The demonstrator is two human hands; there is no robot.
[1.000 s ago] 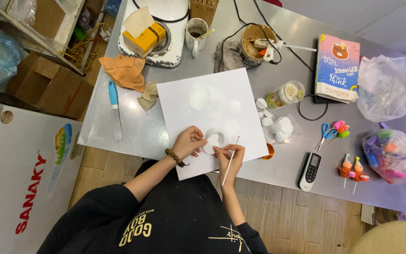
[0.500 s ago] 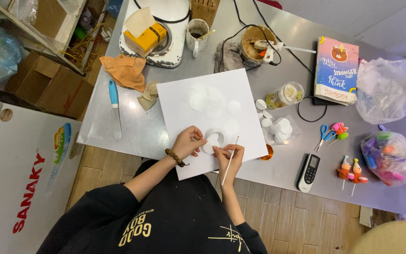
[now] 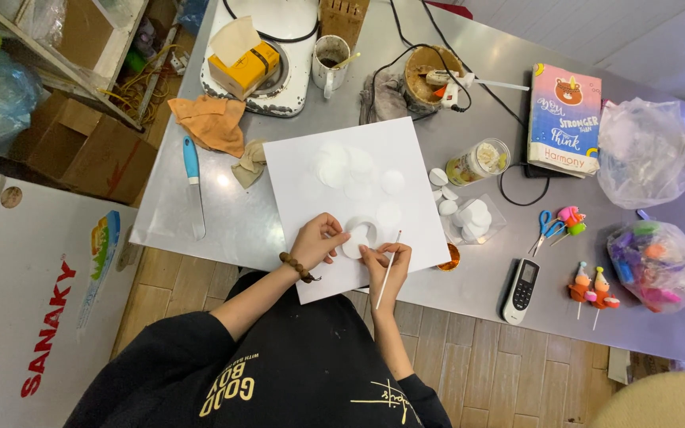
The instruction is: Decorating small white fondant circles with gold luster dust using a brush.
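Near edge, white sheet (image 3: 334,190): white disc (image 3: 356,240) lies between both hands.
Left hand (image 3: 316,240): grip pinching disc's left rim.
Right hand (image 3: 386,265): grip holding thin stick (image 3: 388,269) — long axis running near to far.

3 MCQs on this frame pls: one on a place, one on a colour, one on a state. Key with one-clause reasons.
1. Where does the knife lie?
A. on the bare table left of the white sheet
B. on the book
C. in the mug

2. What colour are the scissors' handles?
A. red
B. blue
C. black

3. What is the right hand doing?
A. lying flat and empty
B. holding the remote
C. holding a thin stick while touching a white ring

Key:
1 A: the knife rests on the steel table, left of the white sheet.
2 B: both handle loops show blue, beside the pink-topped figure.
3 C: the thin stick runs through the fingers, which meet the white ring; the left hand pinches the ring's other side.
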